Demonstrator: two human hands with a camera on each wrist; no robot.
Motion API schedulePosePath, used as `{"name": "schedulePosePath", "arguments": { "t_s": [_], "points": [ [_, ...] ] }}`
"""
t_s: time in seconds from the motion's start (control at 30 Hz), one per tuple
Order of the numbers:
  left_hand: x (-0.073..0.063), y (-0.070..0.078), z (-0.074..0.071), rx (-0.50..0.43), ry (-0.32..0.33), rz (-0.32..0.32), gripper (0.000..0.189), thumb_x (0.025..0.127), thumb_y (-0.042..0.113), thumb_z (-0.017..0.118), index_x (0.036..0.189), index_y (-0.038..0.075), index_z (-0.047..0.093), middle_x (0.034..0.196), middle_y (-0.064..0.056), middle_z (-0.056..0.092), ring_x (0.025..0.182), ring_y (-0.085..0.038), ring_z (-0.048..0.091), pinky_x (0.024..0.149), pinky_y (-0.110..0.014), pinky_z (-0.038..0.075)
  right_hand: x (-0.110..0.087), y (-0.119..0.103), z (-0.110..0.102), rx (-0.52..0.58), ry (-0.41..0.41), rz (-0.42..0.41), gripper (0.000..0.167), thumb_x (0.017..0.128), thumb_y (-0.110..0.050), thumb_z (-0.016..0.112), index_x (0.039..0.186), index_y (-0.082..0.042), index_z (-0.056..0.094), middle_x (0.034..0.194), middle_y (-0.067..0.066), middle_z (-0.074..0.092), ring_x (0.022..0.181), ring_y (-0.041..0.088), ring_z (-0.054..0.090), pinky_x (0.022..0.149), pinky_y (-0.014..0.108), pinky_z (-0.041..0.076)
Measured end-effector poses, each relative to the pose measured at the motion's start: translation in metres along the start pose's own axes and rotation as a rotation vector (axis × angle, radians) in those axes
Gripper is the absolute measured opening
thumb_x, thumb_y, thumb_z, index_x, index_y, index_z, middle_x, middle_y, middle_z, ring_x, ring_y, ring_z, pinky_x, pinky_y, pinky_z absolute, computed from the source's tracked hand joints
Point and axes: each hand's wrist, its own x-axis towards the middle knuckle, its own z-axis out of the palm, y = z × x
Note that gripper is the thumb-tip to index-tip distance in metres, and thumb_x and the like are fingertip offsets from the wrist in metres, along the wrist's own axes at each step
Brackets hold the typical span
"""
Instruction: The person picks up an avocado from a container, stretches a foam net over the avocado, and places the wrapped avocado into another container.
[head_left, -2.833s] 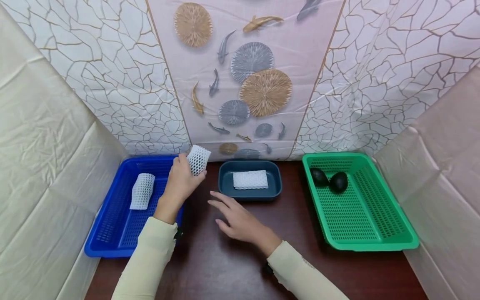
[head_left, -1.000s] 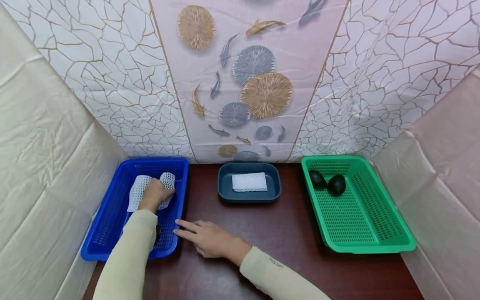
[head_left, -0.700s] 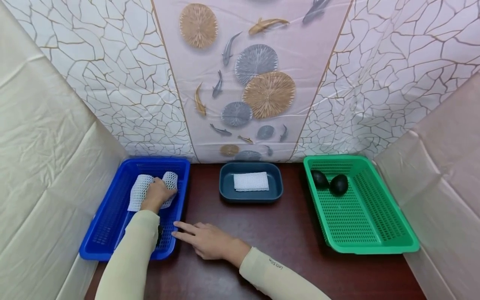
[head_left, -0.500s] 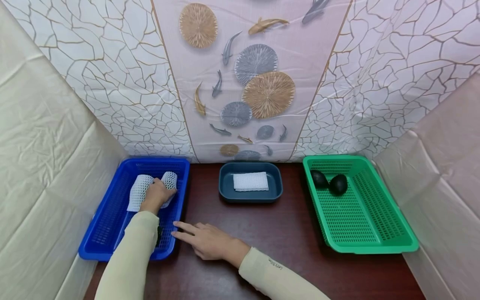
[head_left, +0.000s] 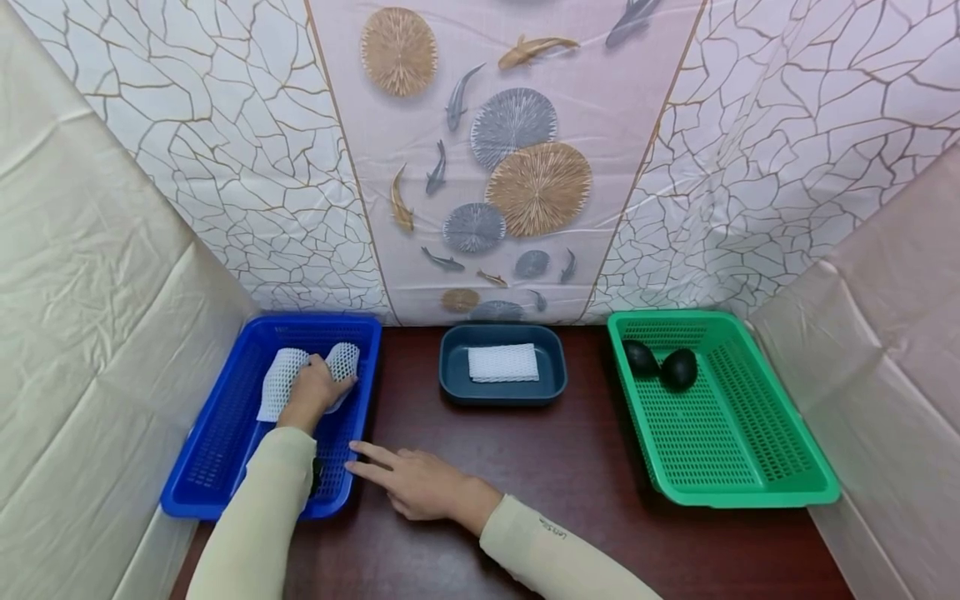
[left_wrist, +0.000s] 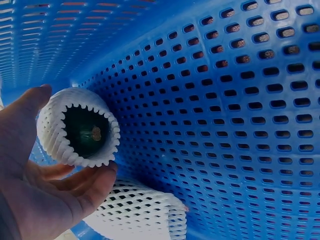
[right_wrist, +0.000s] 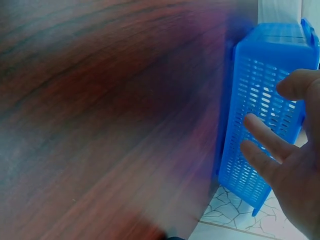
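Note:
My left hand (head_left: 309,396) reaches into the blue basket (head_left: 180,507). In the left wrist view its thumb and fingers curl round an avocado (left_wrist: 86,131) in a white foam net sleeve (left_wrist: 52,127), whose toothed open end shows the dark green fruit. Beside it in the basket lies another white foam net (head_left: 281,385), its contents hidden from the head view. My right hand (head_left: 423,483) is beside the basket's right side, palm down, with index and middle fingers stretched toward the basket wall; it holds nothing.
A dark teal tray (head_left: 450,392) with a flat white foam net (head_left: 502,363) in it stands at the back centre. To the right is a green basket (head_left: 750,498) with two dark avocados (head_left: 678,369) at its far left. Patterned cloth walls enclose the table (head_left: 570,475).
Since the oldest frame, my left hand has carried the netted avocado left and down into the blue basket. My right hand has moved left to that basket's side. Both are nearly still lately.

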Motion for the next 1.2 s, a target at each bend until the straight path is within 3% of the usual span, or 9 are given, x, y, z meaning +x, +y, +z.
{"name": "schedulePosePath", "arguments": {
  "t_s": [0.27,0.4,0.53,0.7,0.93,1.2],
  "points": [
    [-0.007,0.000,-0.002,0.052,0.047,0.035,0.089,0.098,0.044,0.064,0.150,-0.017,0.025,0.144,-0.046,0.038,0.129,-0.061,0.045,0.103,-0.068,0.043,-0.001,-0.001,0.007,0.047,-0.013,0.007,0.089,0.100,-0.016,0.062,0.167,-0.028,0.004,0.175,-0.003,-0.006,0.083,0.002,0.062,0.089,0.027,0.055],
    [-0.011,0.003,-0.006,0.099,0.104,0.088,0.088,0.096,0.045,0.066,0.147,-0.016,0.030,0.140,-0.045,0.041,0.127,-0.062,0.046,0.103,-0.068,0.043,-0.002,-0.001,0.009,0.096,0.000,0.006,0.089,0.101,-0.016,0.061,0.167,-0.027,0.003,0.175,-0.002,-0.005,0.102,0.006,0.065,0.095,0.028,0.054],
    [-0.016,0.008,-0.010,0.125,0.172,0.153,0.085,0.095,0.044,0.068,0.145,-0.016,0.034,0.137,-0.044,0.044,0.123,-0.061,0.049,0.101,-0.068,0.043,-0.009,0.002,0.011,0.169,0.034,0.017,0.087,0.101,-0.016,0.061,0.167,-0.025,0.004,0.176,-0.003,-0.003,0.126,0.011,0.059,0.103,0.029,0.050],
    [-0.025,0.015,-0.015,0.141,0.229,0.211,0.085,0.096,0.043,0.067,0.147,-0.015,0.033,0.139,-0.043,0.044,0.125,-0.059,0.049,0.100,-0.068,0.044,-0.022,0.008,0.007,0.207,0.101,0.054,0.084,0.100,-0.014,0.062,0.167,-0.023,0.013,0.175,-0.005,0.000,0.136,0.015,0.053,0.108,0.034,0.048],
    [-0.038,0.035,-0.026,0.125,0.287,0.330,0.075,0.097,0.039,0.068,0.147,-0.010,0.039,0.136,-0.040,0.048,0.123,-0.058,0.049,0.095,-0.069,0.046,-0.046,0.023,-0.009,0.221,0.161,0.134,0.085,0.098,-0.012,0.066,0.167,-0.021,0.015,0.175,-0.002,0.003,0.146,0.022,0.045,0.113,0.044,0.046],
    [-0.060,0.069,-0.035,0.131,0.298,0.408,0.072,0.099,0.039,0.066,0.149,-0.006,0.041,0.142,-0.035,0.048,0.127,-0.055,0.050,0.097,-0.069,0.047,-0.076,0.043,-0.033,0.173,0.185,0.218,0.081,0.099,-0.015,0.066,0.166,-0.019,0.020,0.175,0.000,0.009,0.149,0.021,0.041,0.114,0.040,0.044]
  ]
}}
